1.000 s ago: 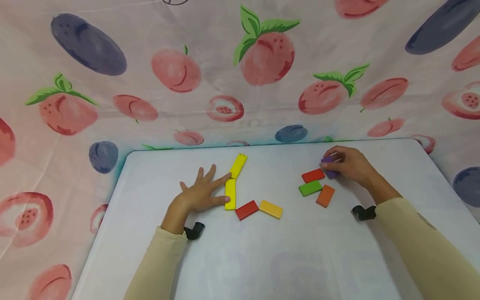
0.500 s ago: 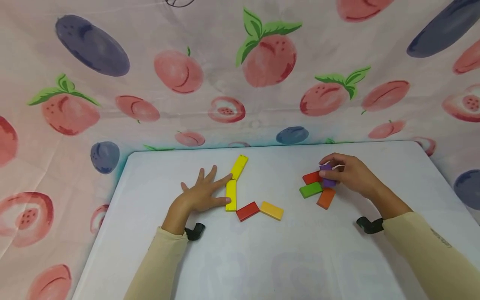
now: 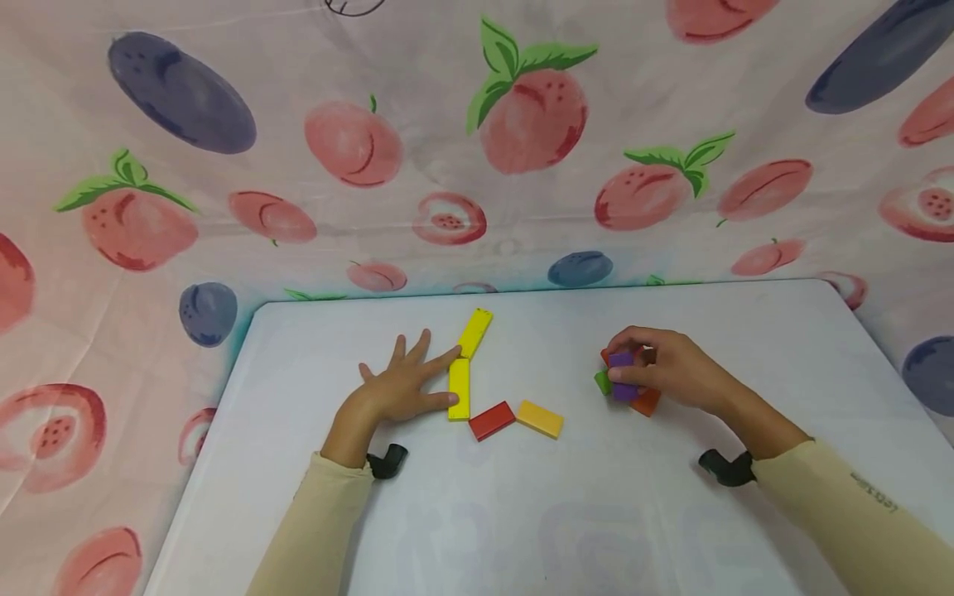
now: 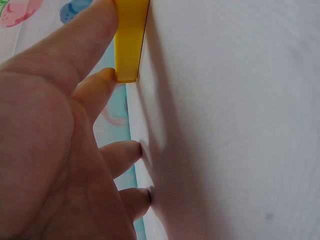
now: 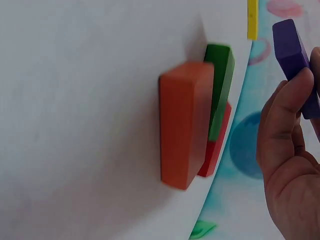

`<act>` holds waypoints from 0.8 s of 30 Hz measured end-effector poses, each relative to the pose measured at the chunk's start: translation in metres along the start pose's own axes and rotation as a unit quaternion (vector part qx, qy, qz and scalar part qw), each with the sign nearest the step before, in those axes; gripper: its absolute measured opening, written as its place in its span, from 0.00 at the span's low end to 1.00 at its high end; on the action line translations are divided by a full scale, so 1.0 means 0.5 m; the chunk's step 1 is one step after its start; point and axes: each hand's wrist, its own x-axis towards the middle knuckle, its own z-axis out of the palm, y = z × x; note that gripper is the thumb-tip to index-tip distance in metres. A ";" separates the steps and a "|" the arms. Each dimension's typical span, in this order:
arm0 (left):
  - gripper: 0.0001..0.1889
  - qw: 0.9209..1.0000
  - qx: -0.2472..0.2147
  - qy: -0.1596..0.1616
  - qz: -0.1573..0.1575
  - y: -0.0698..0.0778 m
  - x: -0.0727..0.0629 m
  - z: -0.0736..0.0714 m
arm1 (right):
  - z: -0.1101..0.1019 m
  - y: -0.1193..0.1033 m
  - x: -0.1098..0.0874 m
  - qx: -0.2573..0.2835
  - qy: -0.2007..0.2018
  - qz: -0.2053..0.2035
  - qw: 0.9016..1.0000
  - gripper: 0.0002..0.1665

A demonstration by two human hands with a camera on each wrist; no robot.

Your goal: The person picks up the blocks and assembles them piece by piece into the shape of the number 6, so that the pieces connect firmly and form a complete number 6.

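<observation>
Between thumb and fingers my right hand (image 3: pixel 663 364) pinches a purple block (image 5: pixel 292 55), raised off the table in the right wrist view. Beneath and behind it lie a green block (image 5: pixel 220 90), a red block (image 5: pixel 214 156) and an orange block (image 5: pixel 185 125), partly covered in the head view. My left hand (image 3: pixel 398 385) is spread, its thumb and index fingertip touching two yellow blocks: the nearer yellow block (image 3: pixel 459 377) and the farther yellow block (image 3: pixel 475 333), set end to end at an angle. The left wrist view shows the thumb along a yellow block (image 4: pixel 131 45).
Just right of the yellow pair, a second red block (image 3: pixel 492 420) and an orange-yellow block (image 3: pixel 540 419) lie flat, ends close together. All rest on a white table (image 3: pixel 477 513). A fruit-patterned cloth (image 3: pixel 447 108) rises behind its far edge.
My right hand has lifted the purple block from the back right and carried it left and nearer, over the green and red blocks. The left hand has stayed in place.
</observation>
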 end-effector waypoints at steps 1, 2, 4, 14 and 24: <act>0.41 1.000 -0.001 0.000 0.001 0.000 0.000 0.000 | 0.004 -0.002 -0.001 -0.004 -0.002 -0.003 1.000 0.21; 0.41 1.000 -0.001 0.000 0.002 0.000 0.000 0.000 | 0.007 -0.005 -0.003 -0.005 -0.006 -0.002 1.000 0.21; 0.41 1.000 -0.002 0.000 0.003 0.000 -0.001 0.000 | 0.014 -0.009 -0.004 -0.008 -0.011 -0.004 1.000 0.21; 0.41 1.000 0.001 -0.001 0.001 0.001 -0.002 0.000 | 0.052 -0.008 -0.019 0.004 -0.051 -0.033 0.998 0.17; 0.41 1.000 -0.004 0.001 0.001 0.000 0.000 0.000 | 0.082 -0.015 -0.028 -0.012 -0.074 -0.006 0.997 0.15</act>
